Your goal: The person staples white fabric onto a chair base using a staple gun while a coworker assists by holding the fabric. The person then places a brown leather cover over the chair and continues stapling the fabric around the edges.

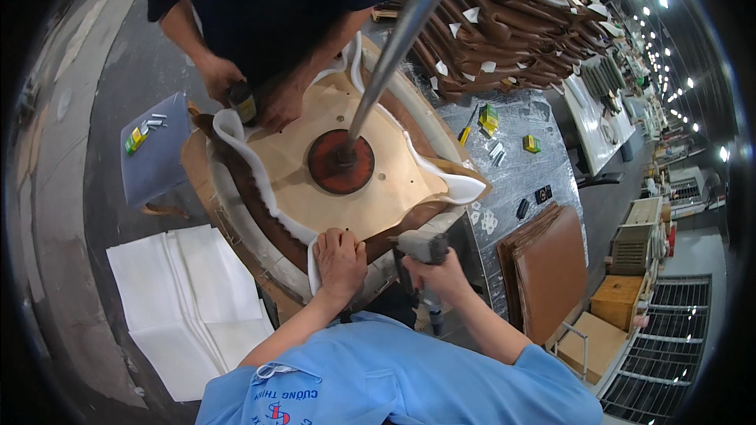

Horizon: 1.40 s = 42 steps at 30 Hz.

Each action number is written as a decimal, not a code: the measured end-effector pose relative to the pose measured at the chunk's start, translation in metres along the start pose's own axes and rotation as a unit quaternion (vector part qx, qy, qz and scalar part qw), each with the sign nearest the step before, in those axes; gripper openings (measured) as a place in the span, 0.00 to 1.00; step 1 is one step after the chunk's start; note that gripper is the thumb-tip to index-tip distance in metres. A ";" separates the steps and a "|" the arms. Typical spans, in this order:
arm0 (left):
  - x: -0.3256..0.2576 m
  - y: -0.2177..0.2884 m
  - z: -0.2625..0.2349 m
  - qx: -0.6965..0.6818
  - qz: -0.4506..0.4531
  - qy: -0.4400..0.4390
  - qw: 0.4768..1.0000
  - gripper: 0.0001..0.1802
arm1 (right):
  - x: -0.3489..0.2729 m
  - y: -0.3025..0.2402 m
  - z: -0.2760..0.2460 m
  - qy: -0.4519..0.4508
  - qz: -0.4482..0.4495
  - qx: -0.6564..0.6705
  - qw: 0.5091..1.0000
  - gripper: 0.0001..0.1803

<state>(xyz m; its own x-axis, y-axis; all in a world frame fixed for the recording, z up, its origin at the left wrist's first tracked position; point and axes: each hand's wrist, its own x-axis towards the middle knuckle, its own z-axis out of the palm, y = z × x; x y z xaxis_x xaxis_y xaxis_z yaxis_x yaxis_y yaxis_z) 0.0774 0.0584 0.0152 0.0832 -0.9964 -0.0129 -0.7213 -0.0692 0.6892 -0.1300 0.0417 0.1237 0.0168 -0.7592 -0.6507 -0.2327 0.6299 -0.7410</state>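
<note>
A pale plywood seat board (291, 165) lies in front of me, with white padding (268, 197) and brown leather (244, 198) around its edge. My left hand (341, 261) is closed on the padding at the board's near corner, fingers bent over the edge. My right hand (438, 271) grips a grey staple gun (424, 247), its nose just right of my left hand by the leather's near edge. A red round plate (329, 164) on a metal rod (402, 27) presses on the middle of the board.
Across from me, a co-worker's hand (219, 77) holds a dark tool (242, 102) at the padding. White sheets (189, 299) lie at left, beside a stool (157, 159) with staples. A wrapped table (520, 130) at right bears small boxes and stacked brown panels (543, 267); leather pieces (504, 31) hang behind.
</note>
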 end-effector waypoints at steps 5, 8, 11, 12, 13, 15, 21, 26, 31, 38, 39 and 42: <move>0.030 0.026 0.008 -0.063 0.114 0.003 0.991 0.16 | -0.026 -0.015 -0.067 0.022 -0.146 0.090 0.985 0.16; 0.065 0.042 0.020 -0.053 0.135 -0.070 0.987 0.17 | -0.032 -0.005 -0.071 0.098 -0.158 0.041 0.982 0.22; 0.082 0.050 0.033 -0.044 0.149 -0.122 0.980 0.17 | -0.022 0.010 -0.072 0.119 -0.140 0.053 0.982 0.24; 0.086 0.051 0.037 -0.042 0.144 -0.151 0.977 0.18 | -0.017 0.013 -0.074 0.111 -0.130 0.083 0.982 0.23; 0.087 0.051 0.041 -0.050 0.175 -0.108 0.977 0.18 | -0.014 0.015 -0.076 0.112 -0.107 0.112 0.981 0.22; 0.089 0.051 0.049 -0.061 0.198 -0.087 0.974 0.20 | -0.002 0.012 -0.084 0.077 -0.102 0.066 0.990 0.23; 0.092 0.047 0.061 -0.050 0.190 -0.113 0.974 0.17 | 0.036 -0.017 -0.085 0.029 -0.033 -0.090 0.995 0.17; 0.093 0.051 0.063 -0.044 0.184 -0.086 0.978 0.13 | 0.060 -0.036 -0.079 -0.008 0.007 -0.126 0.992 0.21; 0.095 0.050 0.063 -0.022 0.164 -0.093 0.982 0.12 | 0.076 -0.041 -0.071 -0.008 0.030 -0.174 0.984 0.20; 0.093 0.048 0.065 -0.040 0.160 -0.079 0.983 0.12 | 0.080 -0.048 -0.064 -0.005 0.039 -0.219 0.975 0.19; 0.094 0.048 0.065 -0.034 0.144 -0.115 0.982 0.12 | 0.081 -0.049 -0.063 -0.006 0.037 -0.220 0.975 0.19; 0.094 0.048 0.067 -0.050 0.137 -0.114 0.983 0.12 | 0.083 -0.051 -0.059 0.002 0.037 -0.232 0.972 0.19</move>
<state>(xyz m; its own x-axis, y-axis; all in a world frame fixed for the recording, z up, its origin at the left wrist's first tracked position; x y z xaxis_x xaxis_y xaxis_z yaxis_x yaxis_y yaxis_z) 0.0047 -0.0422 -0.0010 -0.2694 -0.9626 0.0281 -0.6235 0.1966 0.7567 -0.1738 -0.0629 0.1170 -0.0210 -0.7162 -0.6976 -0.6472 0.5416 -0.5365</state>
